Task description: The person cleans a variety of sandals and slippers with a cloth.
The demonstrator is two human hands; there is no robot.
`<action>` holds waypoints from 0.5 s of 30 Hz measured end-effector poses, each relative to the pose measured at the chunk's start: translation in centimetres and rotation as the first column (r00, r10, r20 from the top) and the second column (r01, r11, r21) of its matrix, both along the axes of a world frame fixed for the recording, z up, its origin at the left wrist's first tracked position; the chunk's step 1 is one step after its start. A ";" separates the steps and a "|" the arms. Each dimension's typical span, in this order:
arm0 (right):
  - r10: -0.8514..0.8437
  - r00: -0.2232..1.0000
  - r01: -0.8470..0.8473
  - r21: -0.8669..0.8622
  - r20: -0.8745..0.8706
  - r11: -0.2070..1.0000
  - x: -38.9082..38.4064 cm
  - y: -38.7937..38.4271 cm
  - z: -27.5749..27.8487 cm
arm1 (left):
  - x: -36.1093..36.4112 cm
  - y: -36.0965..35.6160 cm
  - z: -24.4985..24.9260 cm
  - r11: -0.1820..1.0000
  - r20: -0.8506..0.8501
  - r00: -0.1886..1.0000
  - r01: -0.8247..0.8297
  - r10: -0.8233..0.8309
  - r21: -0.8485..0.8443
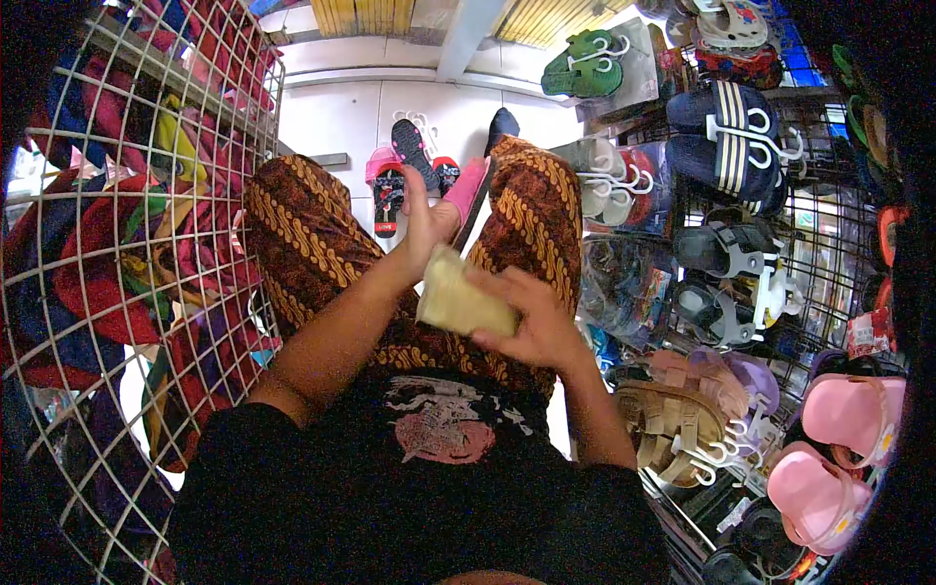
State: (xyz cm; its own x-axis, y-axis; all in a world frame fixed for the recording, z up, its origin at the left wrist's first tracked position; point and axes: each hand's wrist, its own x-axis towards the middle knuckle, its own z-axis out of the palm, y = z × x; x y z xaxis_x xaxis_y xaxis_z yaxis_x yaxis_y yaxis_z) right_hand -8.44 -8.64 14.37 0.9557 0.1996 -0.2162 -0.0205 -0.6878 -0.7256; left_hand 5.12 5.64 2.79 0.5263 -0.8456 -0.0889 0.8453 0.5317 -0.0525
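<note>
My left hand grips a pink sandal with a dark sole edge, held up in front of my knees. Its thumb points up and the fingers go behind the sandal. In my right hand is a pale yellow cloth, slightly blurred, its upper end close to my left wrist. On the white floor beyond lie more small sandals: a dark one with pink dots and a black and red one, with white hangers by them.
A white wire grid with colourful fabric behind it stands at my left. To my right hang navy striped slides, green sandals, brown sandals and pink clogs. My patterned trouser legs frame the floor.
</note>
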 end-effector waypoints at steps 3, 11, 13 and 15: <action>0.013 0.999 -0.013 0.021 -0.038 1.000 0.3 -0.6 0.5 | -0.3 0.1 2.6 0.907 0.418 0.901 -0.079 -0.113 0.414; 0.023 0.995 -0.007 0.155 -0.099 0.988 0.4 -1.5 0.1 | -0.3 0.1 2.3 0.865 0.031 0.976 0.207 -0.217 -0.457; -0.181 0.982 0.182 0.017 -0.047 0.983 0.4 -2.1 -1.1 | -0.4 0.5 3.2 0.906 0.419 0.863 0.097 -0.283 0.412; -0.114 0.985 0.129 0.112 -0.128 0.985 0.1 -1.8 -1.1 | 0.0 0.2 1.4 0.973 0.263 0.946 0.147 -0.192 0.180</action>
State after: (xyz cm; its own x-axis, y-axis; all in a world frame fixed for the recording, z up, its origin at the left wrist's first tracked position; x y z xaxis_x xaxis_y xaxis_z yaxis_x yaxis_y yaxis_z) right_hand -8.35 -10.42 13.25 0.9427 0.1153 -0.3131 -0.1910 -0.5830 -0.7897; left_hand 5.15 5.87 4.21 0.3989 -0.9117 -0.0981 0.8929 0.3619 0.2678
